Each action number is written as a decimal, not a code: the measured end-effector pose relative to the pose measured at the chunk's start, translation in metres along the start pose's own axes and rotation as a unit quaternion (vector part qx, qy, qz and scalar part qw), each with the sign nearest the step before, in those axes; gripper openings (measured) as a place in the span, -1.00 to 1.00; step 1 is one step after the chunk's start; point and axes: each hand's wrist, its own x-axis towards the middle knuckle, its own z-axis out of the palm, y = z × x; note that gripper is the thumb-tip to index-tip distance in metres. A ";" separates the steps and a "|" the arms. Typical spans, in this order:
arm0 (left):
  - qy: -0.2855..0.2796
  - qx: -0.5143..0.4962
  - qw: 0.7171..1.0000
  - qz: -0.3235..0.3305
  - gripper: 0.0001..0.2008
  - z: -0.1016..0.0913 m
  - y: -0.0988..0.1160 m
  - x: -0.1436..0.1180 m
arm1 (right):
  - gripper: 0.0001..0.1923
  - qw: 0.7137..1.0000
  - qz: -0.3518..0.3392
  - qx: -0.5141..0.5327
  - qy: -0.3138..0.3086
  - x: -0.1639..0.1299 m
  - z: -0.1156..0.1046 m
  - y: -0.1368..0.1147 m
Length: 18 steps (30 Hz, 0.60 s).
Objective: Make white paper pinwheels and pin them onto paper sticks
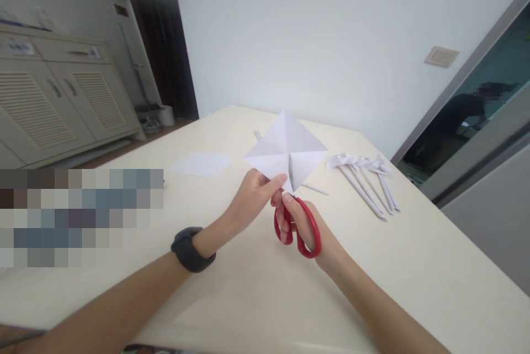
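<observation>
A square of white paper (285, 136), creased from corner to corner, is held up above the table with one corner toward me. My left hand (263, 185) pinches it near that corner, thumb on top. My right hand (304, 218) grips red-handled scissors (317, 238), fingers through the loops. The scissors point away from me at the near corner, and their blades are mostly hidden by the paper. A slit runs from the near corner toward the middle of the sheet. On my left wrist is a black band (192, 249).
Several white paper pieces with rolled stems (364, 185) lie on the right of the cream table (232, 299). More white paper (202, 164) lies at the left. Thin paper sticks (317, 189) show behind the held sheet. A person (451, 116) is beyond the opening at the right.
</observation>
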 end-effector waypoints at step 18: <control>-0.032 -0.030 0.999 -0.012 -0.58 0.002 0.003 -0.001 | -0.63 0.999 -0.034 0.036 -0.005 0.002 -0.001 -0.002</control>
